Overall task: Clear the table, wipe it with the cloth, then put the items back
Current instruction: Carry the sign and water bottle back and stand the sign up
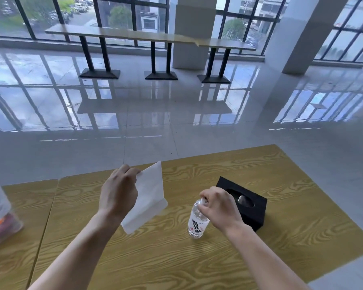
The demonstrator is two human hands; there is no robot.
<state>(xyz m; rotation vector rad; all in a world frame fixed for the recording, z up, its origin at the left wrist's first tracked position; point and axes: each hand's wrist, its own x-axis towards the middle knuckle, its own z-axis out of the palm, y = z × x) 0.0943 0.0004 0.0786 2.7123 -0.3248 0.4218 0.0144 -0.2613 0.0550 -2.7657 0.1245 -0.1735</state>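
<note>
My left hand (118, 192) pinches the top corner of a white cloth (149, 200), which hangs above the wooden table (270, 174) with its lower end touching the surface. A clear water bottle (197, 222) with a white label stands upright at the table's middle. My right hand (220, 206) grips its top from above, hiding the cap. Just right of the bottle, behind my right hand, sits a black tissue box (252, 206) with an oval slot.
A clear plastic bag (0, 214) with orange contents stands on the adjoining table (19, 237) at the left edge. Beyond the table lies a glossy tiled floor, with a long counter table (134, 34) by the windows and a white pillar (298, 34) at right.
</note>
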